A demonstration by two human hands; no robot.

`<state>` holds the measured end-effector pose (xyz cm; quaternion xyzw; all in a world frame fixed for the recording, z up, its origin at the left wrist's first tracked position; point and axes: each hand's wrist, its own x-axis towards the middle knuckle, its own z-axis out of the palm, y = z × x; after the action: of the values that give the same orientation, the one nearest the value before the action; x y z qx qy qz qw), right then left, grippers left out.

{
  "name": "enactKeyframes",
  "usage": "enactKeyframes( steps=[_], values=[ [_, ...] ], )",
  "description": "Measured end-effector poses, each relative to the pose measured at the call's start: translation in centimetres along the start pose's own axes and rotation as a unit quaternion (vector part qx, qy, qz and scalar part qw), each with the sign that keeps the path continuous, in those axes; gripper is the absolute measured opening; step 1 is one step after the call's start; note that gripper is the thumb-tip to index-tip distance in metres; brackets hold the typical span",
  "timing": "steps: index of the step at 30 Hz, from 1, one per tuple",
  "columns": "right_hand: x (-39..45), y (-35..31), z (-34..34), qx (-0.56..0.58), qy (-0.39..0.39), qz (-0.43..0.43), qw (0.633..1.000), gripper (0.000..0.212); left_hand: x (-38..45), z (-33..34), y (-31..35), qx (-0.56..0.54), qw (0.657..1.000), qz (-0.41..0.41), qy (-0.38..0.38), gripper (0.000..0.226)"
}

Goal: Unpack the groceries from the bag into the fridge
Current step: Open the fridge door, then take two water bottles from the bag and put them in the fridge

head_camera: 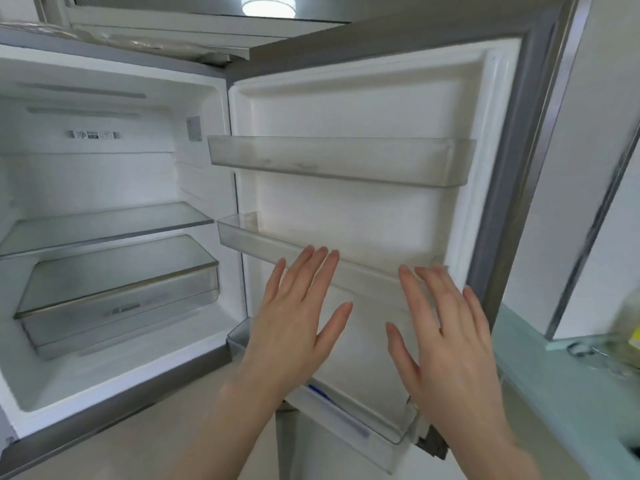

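Note:
The fridge (pixel 114 188) stands open in front of me, its white interior holding a glass shelf (pixel 104 226) and a clear drawer (pixel 117 299). Its door (pixel 363 116) is swung open to the right, carrying an upper bin (pixel 339 161), a middle bin (pixel 249 240) and a lower bin (pixel 363 424). My left hand (pixel 294 327) and my right hand (pixel 446 348) are raised side by side before the door, palms away, fingers straight and spread, holding nothing. Their fingertips reach the middle bin's level. No grocery bag shows.
A pale green counter (pixel 554 393) lies to the right of the door, with blurred objects (pixel 609 351) on it. A ceiling lamp (pixel 268 6) shines above the fridge. Beige floor (pixel 138 445) shows under the fridge compartment.

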<state>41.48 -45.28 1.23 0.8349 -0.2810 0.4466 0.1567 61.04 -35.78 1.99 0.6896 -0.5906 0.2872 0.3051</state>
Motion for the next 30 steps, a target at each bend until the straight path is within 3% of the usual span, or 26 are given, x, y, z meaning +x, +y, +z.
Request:
enactKeyframes(
  steps=[8, 18, 30],
  values=[
    [2.3, 2.3, 1.4, -0.095, -0.02, 0.046, 0.994, 0.061, 4.1, 4.1, -0.5, -0.012, 0.999, 0.046, -0.009, 0.063],
    [3.4, 3.7, 3.1, -0.106, -0.056, 0.087, 0.989, 0.066, 6.2, 6.0, 0.4, -0.021, 0.998, 0.052, 0.001, 0.071],
    [-3.3, 1.0, -1.6, -0.114, -0.061, 0.147, 0.981, 0.07, 1.0, 6.3, 3.5, -0.192, 0.978, 0.081, 0.011, 0.058]
  ],
)
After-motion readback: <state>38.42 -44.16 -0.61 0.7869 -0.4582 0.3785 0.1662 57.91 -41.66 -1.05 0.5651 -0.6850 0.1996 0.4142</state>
